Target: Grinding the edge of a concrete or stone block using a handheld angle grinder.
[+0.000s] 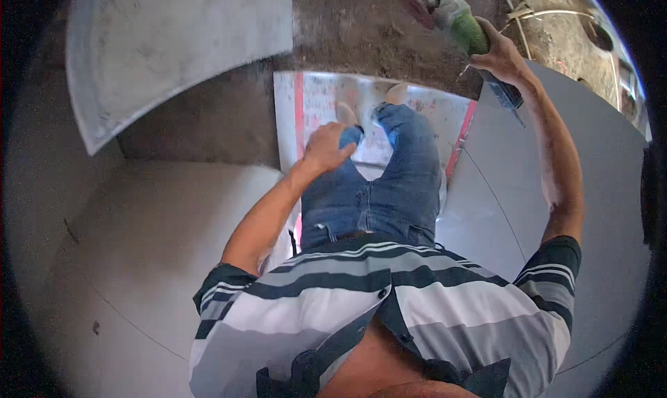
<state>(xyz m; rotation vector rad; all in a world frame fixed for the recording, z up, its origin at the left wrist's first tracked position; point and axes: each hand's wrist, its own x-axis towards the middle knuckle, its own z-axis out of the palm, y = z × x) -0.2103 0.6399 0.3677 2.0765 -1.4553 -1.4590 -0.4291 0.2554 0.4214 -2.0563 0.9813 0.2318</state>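
Note:
My right hand (pixel 506 59) is raised at the upper right and wrapped round the green body of an angle grinder (pixel 467 31). The reddish disc (pixel 415 9) of the grinder points to the far left, over the brown surface. Its dark rear end (pixel 504 92) sticks out below my wrist. My left hand (pixel 329 146) lies over my left knee, thumb apart from the fingers, holding nothing. Its fingertips are partly hard to make out.
A pale grey panel (pixel 180 43) with a curved edge stands at the upper left. Ahead is a rough brown surface (pixel 361 33). Between my legs lies a white sheet with red stripes (pixel 455 144). Large grey boards (pixel 556 273) flank me. A pale cable (pixel 556 12) runs at the far right.

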